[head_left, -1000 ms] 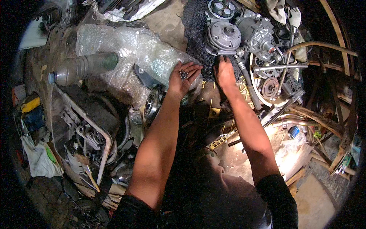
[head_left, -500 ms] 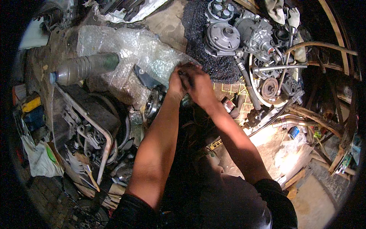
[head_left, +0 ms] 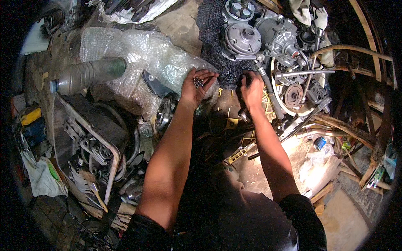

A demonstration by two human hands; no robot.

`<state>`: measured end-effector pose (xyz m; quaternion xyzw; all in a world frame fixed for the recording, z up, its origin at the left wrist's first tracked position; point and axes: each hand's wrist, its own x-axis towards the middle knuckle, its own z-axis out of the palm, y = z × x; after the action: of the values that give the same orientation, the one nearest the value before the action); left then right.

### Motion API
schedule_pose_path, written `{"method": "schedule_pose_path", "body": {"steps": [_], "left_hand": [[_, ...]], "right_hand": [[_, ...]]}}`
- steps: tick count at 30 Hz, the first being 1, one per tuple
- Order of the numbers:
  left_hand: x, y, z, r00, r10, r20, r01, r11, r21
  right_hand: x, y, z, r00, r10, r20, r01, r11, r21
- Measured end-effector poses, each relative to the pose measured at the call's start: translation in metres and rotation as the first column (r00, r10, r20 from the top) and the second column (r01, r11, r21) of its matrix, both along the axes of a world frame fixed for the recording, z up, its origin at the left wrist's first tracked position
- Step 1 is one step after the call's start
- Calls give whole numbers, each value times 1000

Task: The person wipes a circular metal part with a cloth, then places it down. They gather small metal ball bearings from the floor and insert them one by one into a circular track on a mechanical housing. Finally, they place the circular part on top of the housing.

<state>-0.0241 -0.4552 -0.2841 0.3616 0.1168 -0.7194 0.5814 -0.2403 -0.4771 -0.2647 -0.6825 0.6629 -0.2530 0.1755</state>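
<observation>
The left hand (head_left: 193, 89), open and slightly cupped, holds small metal balls (head_left: 198, 82) by bubble wrap (head_left: 138, 50); the right hand (head_left: 252, 90) curls at a black mat (head_left: 210, 39), its grip unclear; tilting the left palm could spill them.

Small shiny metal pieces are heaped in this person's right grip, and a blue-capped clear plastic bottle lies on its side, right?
Wrong side: the head view shows the small shiny metal pieces heaped in the left grip. The plastic bottle does lie on its side.
</observation>
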Motion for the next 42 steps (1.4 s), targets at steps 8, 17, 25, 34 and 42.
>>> {"method": "schedule_pose_path", "body": {"steps": [8, 17, 25, 34, 42], "left_hand": [[-1, 0, 3, 1000, 6, -3, -6, 1000, 12], [-1, -1, 4, 1000, -18, -7, 18, 1000, 17], [0, -1, 0, 999, -44, 7, 44, 999, 18], [0, -2, 1, 999, -37, 26, 37, 999, 10], [-1, -1, 2, 999, -41, 33, 41, 999, -14]], "right_hand": [[11, 7, -7, 997, 46, -69, -45, 999, 14], [13, 9, -36, 996, 89, 26, -93, 973, 212], [18, -14, -2, 991, 110, 74, -120, 983, 138], [46, 5, -12, 953, 208, -221, -153, 958, 243], [50, 9, -4, 829, 434, -353, -284, 870, 403]]}}
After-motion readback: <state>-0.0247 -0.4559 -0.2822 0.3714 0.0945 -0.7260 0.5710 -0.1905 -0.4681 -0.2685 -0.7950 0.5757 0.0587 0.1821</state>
